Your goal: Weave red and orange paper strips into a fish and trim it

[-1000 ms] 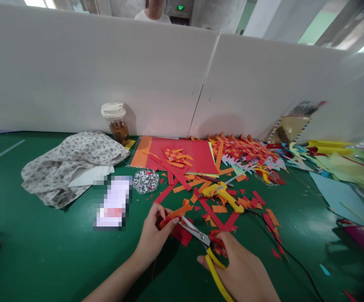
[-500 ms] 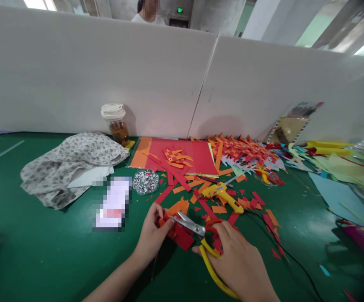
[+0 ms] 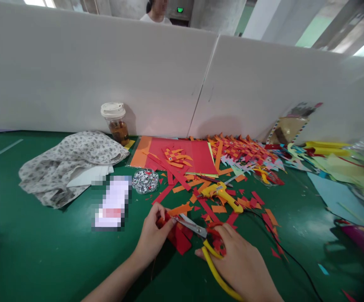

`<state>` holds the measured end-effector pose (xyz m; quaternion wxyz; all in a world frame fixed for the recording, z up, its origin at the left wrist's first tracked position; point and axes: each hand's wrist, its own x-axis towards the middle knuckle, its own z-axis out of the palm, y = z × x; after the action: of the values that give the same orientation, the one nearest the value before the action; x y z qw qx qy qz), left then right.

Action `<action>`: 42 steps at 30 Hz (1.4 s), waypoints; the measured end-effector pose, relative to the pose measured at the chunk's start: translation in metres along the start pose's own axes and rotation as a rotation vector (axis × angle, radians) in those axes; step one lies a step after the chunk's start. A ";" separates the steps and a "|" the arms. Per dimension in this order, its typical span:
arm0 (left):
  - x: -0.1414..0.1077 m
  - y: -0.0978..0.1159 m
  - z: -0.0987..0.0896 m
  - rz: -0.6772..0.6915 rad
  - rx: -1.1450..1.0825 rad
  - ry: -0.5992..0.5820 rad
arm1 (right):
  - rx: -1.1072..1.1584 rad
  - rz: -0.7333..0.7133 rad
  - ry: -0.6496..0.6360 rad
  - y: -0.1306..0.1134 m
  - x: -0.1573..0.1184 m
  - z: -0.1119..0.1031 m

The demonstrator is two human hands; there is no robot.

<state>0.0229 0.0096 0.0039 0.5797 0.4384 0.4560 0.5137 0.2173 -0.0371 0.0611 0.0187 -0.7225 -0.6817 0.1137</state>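
In the head view, my left hand (image 3: pixel 156 228) pinches a red and orange paper piece (image 3: pixel 180 241) between thumb and fingers. Its strips stick out to the right, and my fingers hide part of it. My right hand (image 3: pixel 238 258) grips scissors (image 3: pixel 197 228) with red and yellow handles, the blades pointing left. Their tips lie at the paper, close to my left thumb. Beyond my hands, a yellow glue gun (image 3: pixel 221 195) rests among red and orange paper scraps (image 3: pixel 205 207).
Finished woven paper fish (image 3: pixel 244 149) are heaped at the back. A red sheet pack (image 3: pixel 197 153), a tub of googly eyes (image 3: pixel 145 181), a phone (image 3: pixel 112 203), patterned cloth (image 3: pixel 71 163) and a lidded cup (image 3: pixel 115 121) stand or lie around. The glue gun's black cord (image 3: pixel 290 258) runs right.
The scissors and my right hand have shifted slightly right and down. The paper piece has turned a little in my left hand, and its orange strip now lies flatter.
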 end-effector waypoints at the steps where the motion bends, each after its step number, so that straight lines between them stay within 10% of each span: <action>1: 0.000 0.001 0.000 -0.013 -0.027 -0.009 | 0.030 -0.014 -0.004 0.001 0.001 0.001; 42: -0.003 0.006 0.004 -0.180 -0.310 -0.149 | 0.163 -0.162 0.036 0.007 0.002 0.006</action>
<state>0.0257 0.0068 0.0108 0.7161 0.3381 0.3648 0.4898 0.2229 -0.0363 0.0538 0.0989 -0.6632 -0.7258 0.1539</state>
